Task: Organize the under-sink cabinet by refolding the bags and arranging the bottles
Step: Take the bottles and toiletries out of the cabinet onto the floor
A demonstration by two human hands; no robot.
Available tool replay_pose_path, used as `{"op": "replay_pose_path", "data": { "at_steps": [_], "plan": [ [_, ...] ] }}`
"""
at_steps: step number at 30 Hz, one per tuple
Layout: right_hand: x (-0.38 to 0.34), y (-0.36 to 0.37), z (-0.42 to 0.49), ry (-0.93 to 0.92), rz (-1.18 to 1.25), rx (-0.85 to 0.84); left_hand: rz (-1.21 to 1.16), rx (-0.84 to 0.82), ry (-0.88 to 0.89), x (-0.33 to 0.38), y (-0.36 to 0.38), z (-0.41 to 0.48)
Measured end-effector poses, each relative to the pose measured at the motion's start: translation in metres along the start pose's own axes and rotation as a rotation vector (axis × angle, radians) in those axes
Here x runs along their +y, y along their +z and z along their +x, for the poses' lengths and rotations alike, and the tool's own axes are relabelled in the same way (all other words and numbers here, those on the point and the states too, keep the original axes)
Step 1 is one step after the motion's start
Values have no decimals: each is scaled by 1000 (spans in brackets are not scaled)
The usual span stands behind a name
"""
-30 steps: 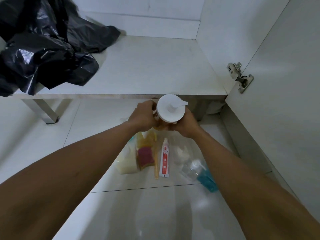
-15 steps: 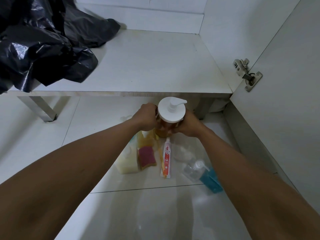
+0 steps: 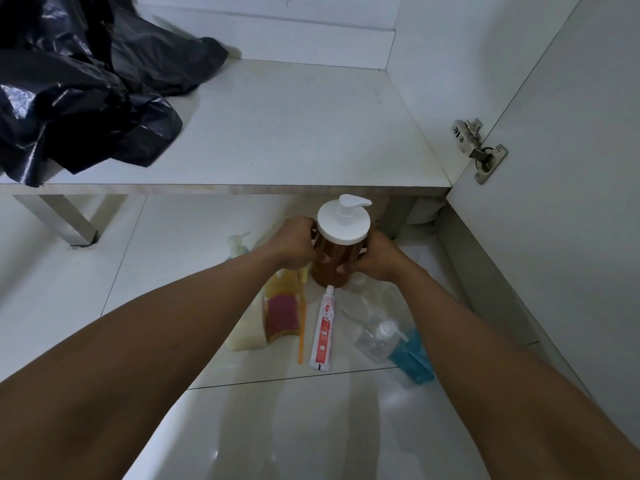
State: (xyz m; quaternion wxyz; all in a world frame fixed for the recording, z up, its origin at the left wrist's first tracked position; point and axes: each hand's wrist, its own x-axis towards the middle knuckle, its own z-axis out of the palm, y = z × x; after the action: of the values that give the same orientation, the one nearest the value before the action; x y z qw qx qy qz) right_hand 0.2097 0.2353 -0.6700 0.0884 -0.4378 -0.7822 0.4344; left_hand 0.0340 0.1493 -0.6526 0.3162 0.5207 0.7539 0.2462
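Observation:
An amber pump bottle [image 3: 330, 263] with a wide white cap and pump head is gripped from both sides, just in front of the cabinet floor's edge. My left hand [image 3: 296, 242] wraps its left side and my right hand [image 3: 379, 258] its right side. Crumpled black plastic bags [image 3: 83, 91] lie heaped on the left of the cabinet floor [image 3: 294, 133]. On the tiles below my hands lie a clear pump bottle with blue liquid [image 3: 398, 344], a cream bottle [image 3: 244, 336] and a small pump bottle [image 3: 238, 244].
A red-and-white toothpaste tube [image 3: 323, 329], a yellow sponge with a pink face [image 3: 282, 315] and an orange toothbrush [image 3: 302, 327] lie on the floor tiles. The open cabinet door [image 3: 568, 202] with its metal hinge [image 3: 479, 148] stands at the right. A cabinet leg [image 3: 74, 223] stands at left.
The pump bottle has tilted and come lower, so its amber body now shows beneath the cap. The view has shifted slightly; both hands stay on the bottle.

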Motion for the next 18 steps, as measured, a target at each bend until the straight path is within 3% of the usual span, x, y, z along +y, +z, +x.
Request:
{"op": "replay_pose_path", "data": {
  "at_steps": [3, 9, 12, 18],
  "plan": [
    [-8, -5, -4, 67, -56, 2, 41, -10, -26, 7, -1, -5],
    [-68, -74, -19, 350, -400, -78, 186, -100, -120, 34, -57, -31],
    [-118, -102, -11, 298, -533, 4, 225, -4, -98, 47, -118, -45],
    [-255, -85, 22, -33, -541, 142, 404, 255, -93, 48, -255, -72]
  ]
}}
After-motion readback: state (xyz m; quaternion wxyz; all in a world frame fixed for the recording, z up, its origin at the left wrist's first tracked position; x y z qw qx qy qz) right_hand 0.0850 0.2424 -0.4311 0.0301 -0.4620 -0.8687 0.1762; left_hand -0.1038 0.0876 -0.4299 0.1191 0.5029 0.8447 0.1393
